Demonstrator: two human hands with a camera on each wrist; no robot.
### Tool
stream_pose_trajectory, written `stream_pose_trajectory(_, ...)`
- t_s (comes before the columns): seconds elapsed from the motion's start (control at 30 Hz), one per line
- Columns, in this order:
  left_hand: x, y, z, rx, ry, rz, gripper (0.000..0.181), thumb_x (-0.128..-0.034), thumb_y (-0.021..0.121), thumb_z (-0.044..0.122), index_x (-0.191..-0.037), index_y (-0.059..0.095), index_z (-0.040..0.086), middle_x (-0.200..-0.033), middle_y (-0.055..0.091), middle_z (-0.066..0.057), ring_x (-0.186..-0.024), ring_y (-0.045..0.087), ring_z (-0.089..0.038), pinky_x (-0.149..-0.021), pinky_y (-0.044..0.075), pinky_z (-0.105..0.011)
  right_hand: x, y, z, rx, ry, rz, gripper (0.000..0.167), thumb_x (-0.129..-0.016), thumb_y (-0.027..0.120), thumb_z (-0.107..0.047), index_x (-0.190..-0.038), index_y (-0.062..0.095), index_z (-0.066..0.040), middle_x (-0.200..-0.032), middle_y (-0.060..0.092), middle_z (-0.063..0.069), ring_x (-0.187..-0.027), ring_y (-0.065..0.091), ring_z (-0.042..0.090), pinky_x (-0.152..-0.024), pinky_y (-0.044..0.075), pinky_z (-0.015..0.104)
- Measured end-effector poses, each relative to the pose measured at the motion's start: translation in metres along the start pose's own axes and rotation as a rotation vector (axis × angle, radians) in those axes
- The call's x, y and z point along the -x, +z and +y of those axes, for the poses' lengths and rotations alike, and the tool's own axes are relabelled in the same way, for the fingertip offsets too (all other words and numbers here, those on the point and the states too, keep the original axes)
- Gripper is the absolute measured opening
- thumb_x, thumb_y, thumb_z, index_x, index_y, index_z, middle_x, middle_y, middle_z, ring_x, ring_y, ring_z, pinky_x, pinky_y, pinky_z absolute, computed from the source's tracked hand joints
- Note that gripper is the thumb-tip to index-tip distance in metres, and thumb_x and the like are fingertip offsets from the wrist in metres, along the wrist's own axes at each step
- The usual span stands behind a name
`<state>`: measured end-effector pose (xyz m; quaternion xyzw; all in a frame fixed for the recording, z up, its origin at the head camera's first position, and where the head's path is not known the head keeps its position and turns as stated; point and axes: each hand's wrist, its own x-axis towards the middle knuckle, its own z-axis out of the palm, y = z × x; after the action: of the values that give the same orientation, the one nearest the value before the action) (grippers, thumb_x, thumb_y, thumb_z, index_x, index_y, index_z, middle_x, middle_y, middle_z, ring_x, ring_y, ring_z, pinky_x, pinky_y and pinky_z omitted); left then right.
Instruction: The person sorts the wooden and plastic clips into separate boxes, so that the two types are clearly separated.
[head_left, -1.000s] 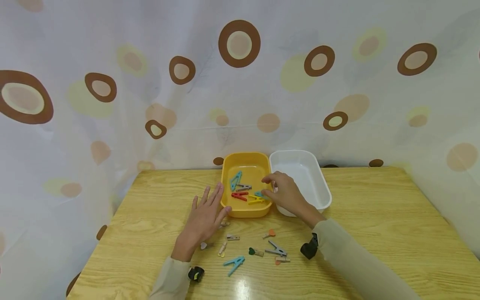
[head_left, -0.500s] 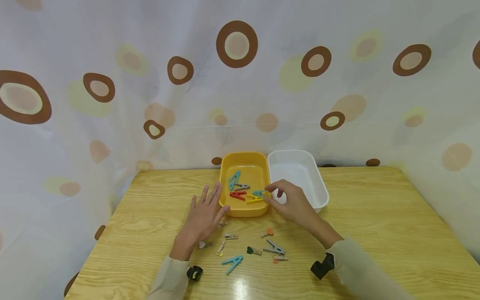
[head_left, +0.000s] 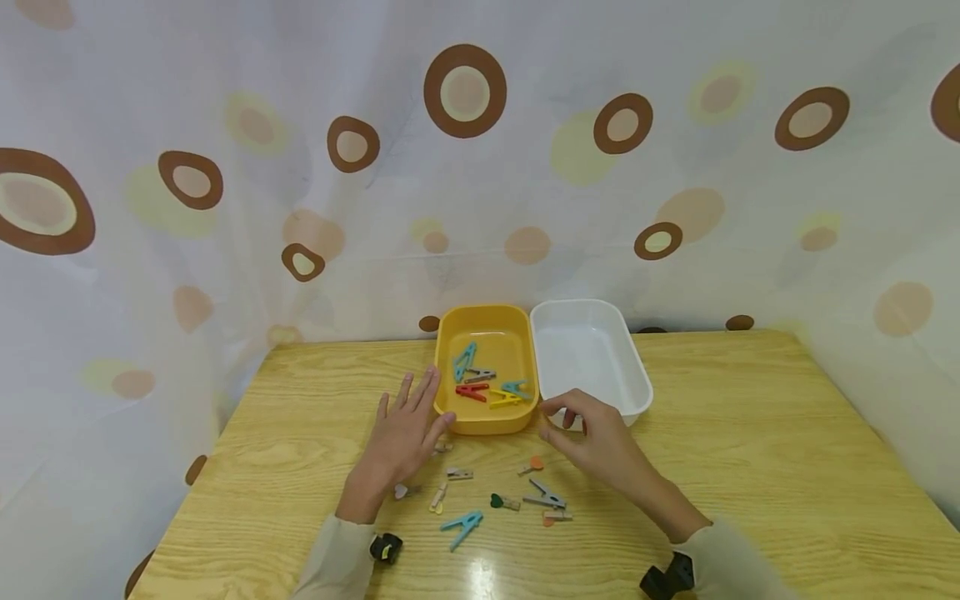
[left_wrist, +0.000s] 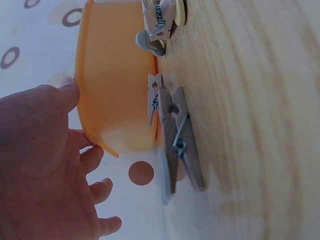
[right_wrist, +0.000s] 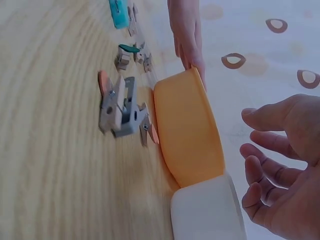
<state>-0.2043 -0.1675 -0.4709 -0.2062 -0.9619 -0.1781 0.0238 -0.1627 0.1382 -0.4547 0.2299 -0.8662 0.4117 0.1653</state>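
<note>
My left hand rests with spread fingers on the left rim of a yellow tub; the left wrist view shows its fingertips touching that rim. Inside the tub lie several plastic clothespins, among them a red clothespin, a yellow clothespin and a blue clothespin. My right hand hovers in front of the tubs, fingers loosely bent, holding nothing. On the table before it lie a grey plastic clothespin, a light blue clothespin and a wooden clothespin with a green heart.
A white tub stands right against the yellow one. Several small wooden clothespins, one with an orange heart, are scattered on the wooden table. A patterned cloth hangs behind the table.
My right hand has moved from above the yellow tub's right side back toward me, in front of the tubs. The left hand stays on the rim. The head view has shifted slightly.
</note>
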Motion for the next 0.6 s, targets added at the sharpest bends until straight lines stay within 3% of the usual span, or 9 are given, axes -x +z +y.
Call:
stream_pose_trajectory(0.43,-0.001,0.002,-0.002,-0.010,0.001,0.001,0.074,-0.1095,0.035,0.054,-0.166,0.011,0.013,-0.172,0.012,-0.004,-0.157,0.007,-0.034,-0.119,0.009,-0.069,0.028,0.003,-0.001,-0.068,0.101,-0.041,0.027,-0.084,0.086,-0.009,-0.108,0.075,-0.013,-0.102,0.073,0.001,-0.078,0.061,0.022,-0.060,0.050,0.028)
stream_pose_trajectory(0.6,-0.001,0.003,-0.002,-0.018,0.000,0.005,0.074,-0.1094,0.035,0.054,-0.166,0.012,0.012,-0.171,0.013,-0.003,-0.157,0.010,-0.036,-0.119,0.010,-0.069,0.036,0.005,-0.002,-0.089,0.121,-0.073,0.026,-0.085,0.085,-0.009,-0.109,0.075,-0.009,-0.104,0.074,0.005,-0.079,0.063,0.022,-0.064,0.053,0.032)
